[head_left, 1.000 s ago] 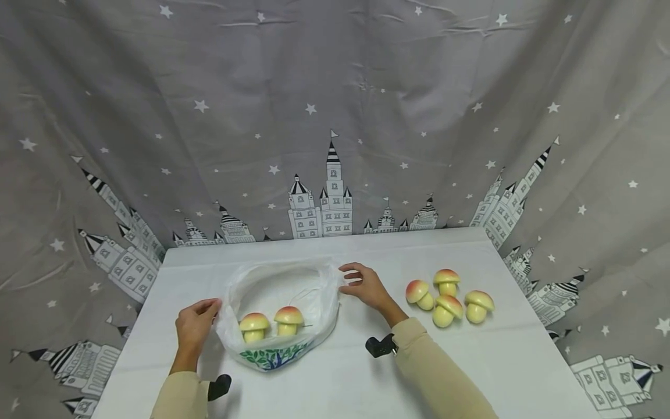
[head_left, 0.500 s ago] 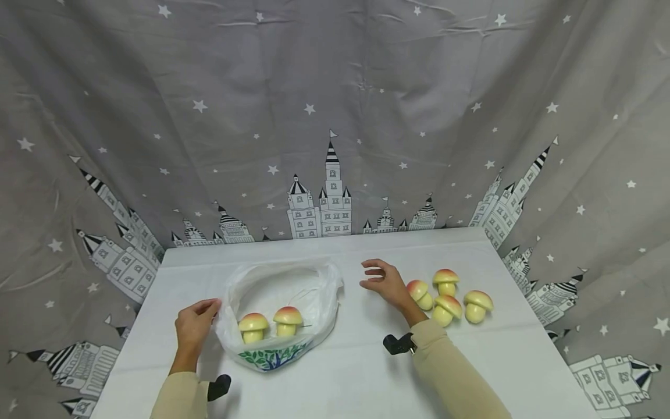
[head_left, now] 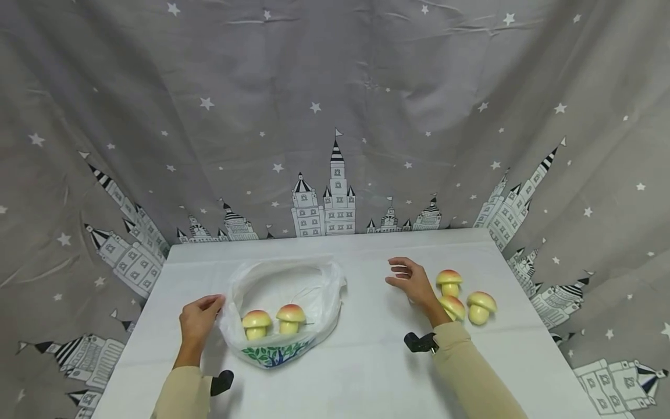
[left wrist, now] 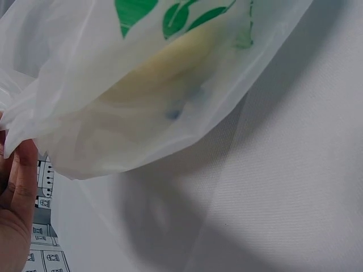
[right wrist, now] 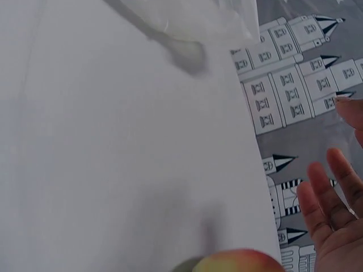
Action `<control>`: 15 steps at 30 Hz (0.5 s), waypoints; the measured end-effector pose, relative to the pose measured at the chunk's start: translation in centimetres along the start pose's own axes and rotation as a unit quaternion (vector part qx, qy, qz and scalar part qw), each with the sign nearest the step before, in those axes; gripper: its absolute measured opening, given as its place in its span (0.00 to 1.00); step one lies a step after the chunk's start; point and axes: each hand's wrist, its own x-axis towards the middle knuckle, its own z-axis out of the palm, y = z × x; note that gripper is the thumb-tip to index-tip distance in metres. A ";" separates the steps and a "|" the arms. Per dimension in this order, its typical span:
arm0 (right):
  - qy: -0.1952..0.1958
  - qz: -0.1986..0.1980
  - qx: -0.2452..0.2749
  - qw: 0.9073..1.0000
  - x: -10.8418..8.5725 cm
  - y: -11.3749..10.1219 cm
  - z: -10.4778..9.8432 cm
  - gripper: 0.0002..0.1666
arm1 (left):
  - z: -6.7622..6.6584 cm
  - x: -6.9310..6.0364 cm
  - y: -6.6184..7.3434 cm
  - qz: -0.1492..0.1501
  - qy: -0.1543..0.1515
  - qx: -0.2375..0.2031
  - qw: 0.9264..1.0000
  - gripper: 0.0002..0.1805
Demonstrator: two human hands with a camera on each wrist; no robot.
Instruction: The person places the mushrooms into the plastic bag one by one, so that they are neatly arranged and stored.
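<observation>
A white translucent plastic bag (head_left: pixel 335 314) with a green and blue tree print lies on its side, its mouth spread wide. Two toy mushrooms (head_left: pixel 290 318) with yellow stems and reddish-yellow caps stand inside it. My left hand (head_left: pixel 198 320) pinches the bag's left rim between thumb and fingers; the left wrist view shows the gathered plastic (left wrist: pixel 25 116) there. My right hand (head_left: pixel 410 282) hovers over the table with fingers loosely bent and nothing between them. Just right of it sits a group of toy mushrooms (head_left: pixel 449 282), one mostly hidden behind the hand.
One more mushroom (head_left: pixel 480 307) sits at the right of the group. A white cloth covers the table (head_left: pixel 361 378). Behind it hangs a grey curtain (head_left: pixel 419 145) printed with castles and stars. A black wrist mount (head_left: pixel 419 342) juts from the right sleeve.
My right hand has left the bag's right rim and moved right toward the mushroom group. My left hand stays at the left rim, and the bag keeps its shape.
</observation>
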 end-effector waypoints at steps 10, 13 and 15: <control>0.051 -0.018 -0.008 0.999 -0.7 1.7 -2.1 0.25 | -1.3 -1.8 2.5 -0.010 -0.011 -0.005 1.000 0.27; 0.052 -0.017 -0.010 0.998 -1.0 2.0 -2.7 0.25 | -2.0 -2.9 4.0 -0.021 -0.027 -0.024 0.999 0.26; 0.050 -0.023 -0.012 0.998 -1.1 2.3 -3.1 0.25 | -2.1 -3.0 4.1 -0.020 -0.028 -0.028 0.999 0.26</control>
